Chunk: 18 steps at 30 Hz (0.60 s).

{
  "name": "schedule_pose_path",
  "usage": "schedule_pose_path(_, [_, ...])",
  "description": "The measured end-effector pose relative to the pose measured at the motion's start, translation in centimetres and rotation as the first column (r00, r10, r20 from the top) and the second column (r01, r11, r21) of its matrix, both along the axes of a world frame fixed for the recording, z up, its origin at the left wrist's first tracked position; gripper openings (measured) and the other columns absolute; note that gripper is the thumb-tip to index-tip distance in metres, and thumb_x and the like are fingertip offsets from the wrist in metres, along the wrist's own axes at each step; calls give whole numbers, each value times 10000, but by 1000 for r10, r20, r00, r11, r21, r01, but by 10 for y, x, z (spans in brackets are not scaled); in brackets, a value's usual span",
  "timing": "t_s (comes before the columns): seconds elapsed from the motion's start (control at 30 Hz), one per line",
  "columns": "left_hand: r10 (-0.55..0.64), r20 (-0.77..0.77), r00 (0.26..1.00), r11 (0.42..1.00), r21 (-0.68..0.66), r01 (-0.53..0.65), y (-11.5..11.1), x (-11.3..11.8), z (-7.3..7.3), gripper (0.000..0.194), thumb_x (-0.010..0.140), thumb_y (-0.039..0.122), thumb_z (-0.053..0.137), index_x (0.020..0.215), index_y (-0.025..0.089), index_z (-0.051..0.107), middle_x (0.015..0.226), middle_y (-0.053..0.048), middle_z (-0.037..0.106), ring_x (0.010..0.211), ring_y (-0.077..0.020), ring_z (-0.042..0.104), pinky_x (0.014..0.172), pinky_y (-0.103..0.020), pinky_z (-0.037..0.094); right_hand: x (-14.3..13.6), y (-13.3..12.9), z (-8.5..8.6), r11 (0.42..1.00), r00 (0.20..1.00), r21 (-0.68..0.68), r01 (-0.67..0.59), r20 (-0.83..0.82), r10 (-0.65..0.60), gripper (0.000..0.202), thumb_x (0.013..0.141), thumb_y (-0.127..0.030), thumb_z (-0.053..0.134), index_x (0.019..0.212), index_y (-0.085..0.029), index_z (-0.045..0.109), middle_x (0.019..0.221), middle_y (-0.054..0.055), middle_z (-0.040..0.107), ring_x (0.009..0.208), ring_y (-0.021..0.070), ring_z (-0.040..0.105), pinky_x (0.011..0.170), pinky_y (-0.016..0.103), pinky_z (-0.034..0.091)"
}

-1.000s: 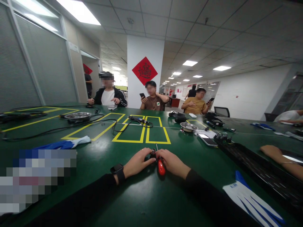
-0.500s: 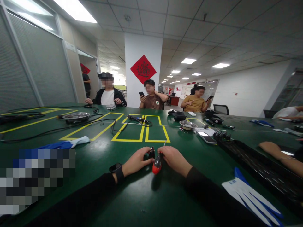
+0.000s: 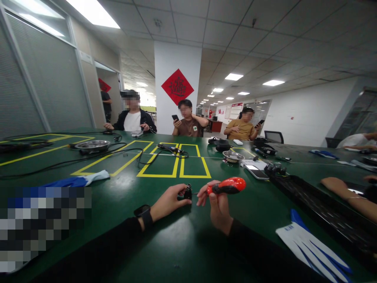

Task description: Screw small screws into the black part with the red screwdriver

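Note:
A small black cylindrical part (image 3: 187, 192) with a metal tip stands upright on the green table (image 3: 176, 243). My left hand (image 3: 170, 201) is closed round its left side, thumb in front. A red and black screwdriver (image 3: 231, 185) lies nearly level in my right hand (image 3: 218, 204), its handle pointing right. The thin shaft runs left toward the black part; whether its tip touches the part I cannot tell. My right fingers wrap the front of the handle.
White and blue gloves (image 3: 309, 245) lie at the right, beside a long black tray (image 3: 318, 208). Farther off are a phone (image 3: 257, 172), metal bowls (image 3: 233, 156) and black cables (image 3: 73, 160). Several people sit around the table; one person's forearm (image 3: 338, 188) rests at the right.
My right hand has turned the screwdriver from handle-toward-me to handle-right, with the shaft now facing the black part. My left hand has kept its hold.

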<state>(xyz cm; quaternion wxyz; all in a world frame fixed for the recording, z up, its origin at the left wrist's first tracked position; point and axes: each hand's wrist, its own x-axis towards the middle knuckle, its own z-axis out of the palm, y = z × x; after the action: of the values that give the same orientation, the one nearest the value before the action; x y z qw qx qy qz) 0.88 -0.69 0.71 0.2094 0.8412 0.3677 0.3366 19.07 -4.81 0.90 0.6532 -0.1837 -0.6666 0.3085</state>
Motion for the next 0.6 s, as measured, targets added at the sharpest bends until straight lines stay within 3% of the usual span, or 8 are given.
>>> schedule_pose_path(0.23, [-1, 3, 1000, 1000, 1, 1, -2, 0, 2, 191, 745, 317, 609, 806, 145, 552, 767, 0, 568, 706, -134, 510, 642, -236, 394, -2, 4, -4, 998, 989, -51, -21, 145, 29, 200, 904, -392, 374, 1023, -232, 379, 790, 15, 566, 600, 139, 597, 592, 300, 479])
schedule_pose_path(0.6, [30, -24, 999, 1000, 10, -30, -5, 1, 5, 175, 774, 301, 547, 838, 139, 565, 778, -11, 572, 703, -135, 507, 651, -241, 410, -1, 5, -7, 998, 991, -40, -41, 128, 46, 188, 904, -376, 379, 1034, -241, 385, 803, 18, 566, 614, 143, 595, 621, 319, 494])
